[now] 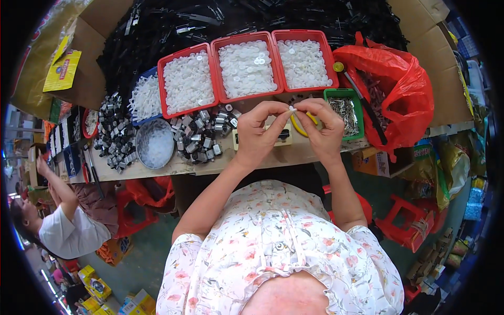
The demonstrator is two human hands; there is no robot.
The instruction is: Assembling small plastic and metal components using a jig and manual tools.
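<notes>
My left hand (258, 131) and my right hand (324, 131) meet above the table's front edge, thumbs and fingertips pinched together. Between them shows a tiny white part (292, 108), mostly hidden by the fingers, so its exact kind cannot be made out. Beneath the hands lies a cream-coloured block (284, 140) with a dark piece on its left end. Yellow-handled pliers (298, 127) rest behind my fingers, partly covered. A green tray (361, 126) of slim metal pieces stands just right of my right hand. Small black-and-silver parts (202, 139) are heaped left of my left hand.
Three red trays (214, 73) of small white plastic pieces line the back. Leftward are a metal bowl (138, 148), a blue tray of white sticks (144, 100) and another heap of parts (113, 131). A red plastic bag (404, 79) sits right. Another person (73, 220) works at far left.
</notes>
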